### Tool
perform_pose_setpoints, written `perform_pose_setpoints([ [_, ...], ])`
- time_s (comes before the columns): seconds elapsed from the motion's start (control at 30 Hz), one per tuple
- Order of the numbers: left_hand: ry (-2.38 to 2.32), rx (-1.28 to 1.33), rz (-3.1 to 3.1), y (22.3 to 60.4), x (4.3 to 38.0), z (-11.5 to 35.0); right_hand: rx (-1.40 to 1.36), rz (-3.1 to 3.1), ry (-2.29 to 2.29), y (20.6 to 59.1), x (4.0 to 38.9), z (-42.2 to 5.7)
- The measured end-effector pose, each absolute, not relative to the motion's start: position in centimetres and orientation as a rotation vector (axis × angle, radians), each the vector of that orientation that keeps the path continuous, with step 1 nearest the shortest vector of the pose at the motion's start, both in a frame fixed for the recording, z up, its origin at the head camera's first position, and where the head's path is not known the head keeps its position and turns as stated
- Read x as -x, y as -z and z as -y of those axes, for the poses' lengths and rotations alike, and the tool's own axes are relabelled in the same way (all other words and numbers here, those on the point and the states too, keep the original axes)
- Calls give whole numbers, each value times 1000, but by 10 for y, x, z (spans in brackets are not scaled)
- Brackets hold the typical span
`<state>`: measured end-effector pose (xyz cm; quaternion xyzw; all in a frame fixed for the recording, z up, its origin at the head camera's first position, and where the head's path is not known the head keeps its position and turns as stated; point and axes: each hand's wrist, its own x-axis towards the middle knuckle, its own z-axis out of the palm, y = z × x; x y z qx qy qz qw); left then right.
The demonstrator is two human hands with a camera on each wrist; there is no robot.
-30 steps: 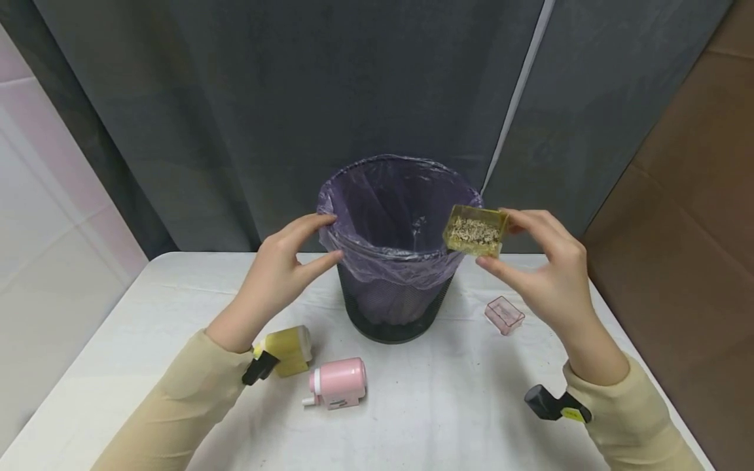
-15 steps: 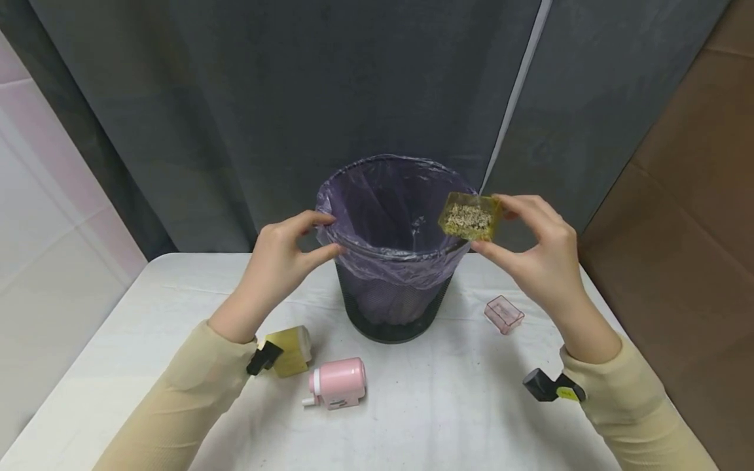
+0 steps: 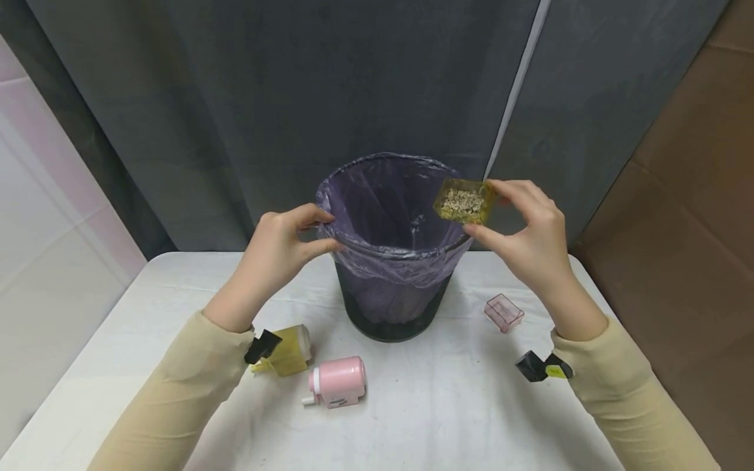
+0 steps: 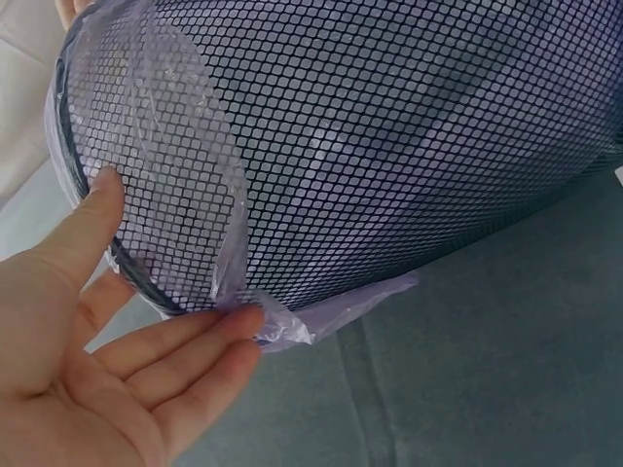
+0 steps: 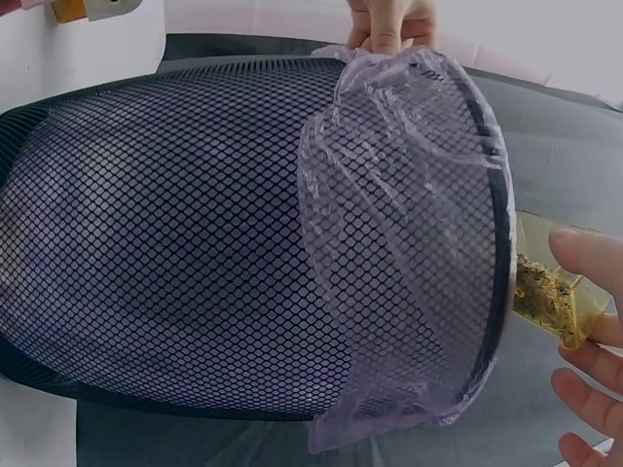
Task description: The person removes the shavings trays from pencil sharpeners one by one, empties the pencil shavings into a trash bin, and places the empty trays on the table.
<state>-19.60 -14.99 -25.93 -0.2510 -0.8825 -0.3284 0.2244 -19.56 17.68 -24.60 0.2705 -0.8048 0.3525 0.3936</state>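
A black mesh trash bin (image 3: 394, 330) stands upright, lined with a translucent purple bag (image 3: 389, 271) folded over its rim. My left hand (image 3: 283, 242) holds the rim at its left side, thumb outside on the mesh and the bag's fold against the other fingers in the left wrist view. Between the right hand's (image 3: 527, 239) thumb and fingers is a transparent yellow pencil-sharpener drawer (image 3: 464, 201), pinched by its right end. Light shavings (image 5: 547, 292) with dark specks fill part of it. It overlaps the bin's right rim in the head view, tilted so its contents show.
A yellow pencil sharpener (image 3: 288, 352) lies at the left, partly behind my left wrist camera. Beside it is a pink crank pencil sharpener (image 3: 338, 383). A clear pink drawer (image 3: 504, 313) sits right of the bin on the white-covered table (image 3: 436, 405). A dark curtain (image 3: 283, 98) hangs behind.
My right hand has moved up and left with the yellow drawer, bringing it over the bin's right rim. The left hand stays at the rim with only a slight shift.
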Motion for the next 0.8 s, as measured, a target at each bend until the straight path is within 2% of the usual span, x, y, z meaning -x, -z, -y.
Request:
perform_pose_setpoints([
  [0.8, 874, 715, 2482, 253, 197, 150, -632, 2065, -820, 252, 235, -174],
])
